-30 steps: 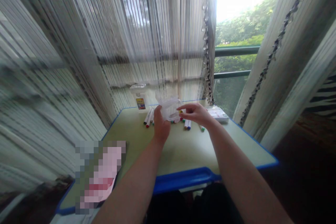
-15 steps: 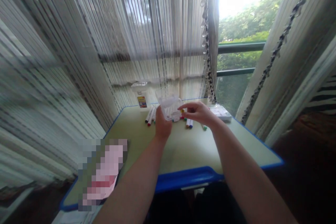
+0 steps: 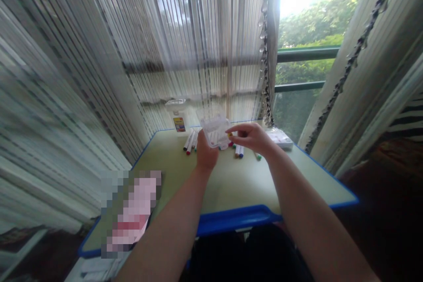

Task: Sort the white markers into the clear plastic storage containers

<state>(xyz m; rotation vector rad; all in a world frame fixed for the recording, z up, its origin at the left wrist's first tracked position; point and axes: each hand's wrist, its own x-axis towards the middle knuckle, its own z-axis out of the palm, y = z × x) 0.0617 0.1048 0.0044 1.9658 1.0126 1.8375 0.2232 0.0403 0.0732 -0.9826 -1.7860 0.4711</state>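
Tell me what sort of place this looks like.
Probably a home, perhaps by a window or on an enclosed balcony: string-like curtains hang behind a small blue-edged table, and past the gap there's a railing with greenery beyond.

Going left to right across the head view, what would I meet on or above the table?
Pixelated pink item, labelled clear container, red-capped marker, left hand, right hand, flat white pack.
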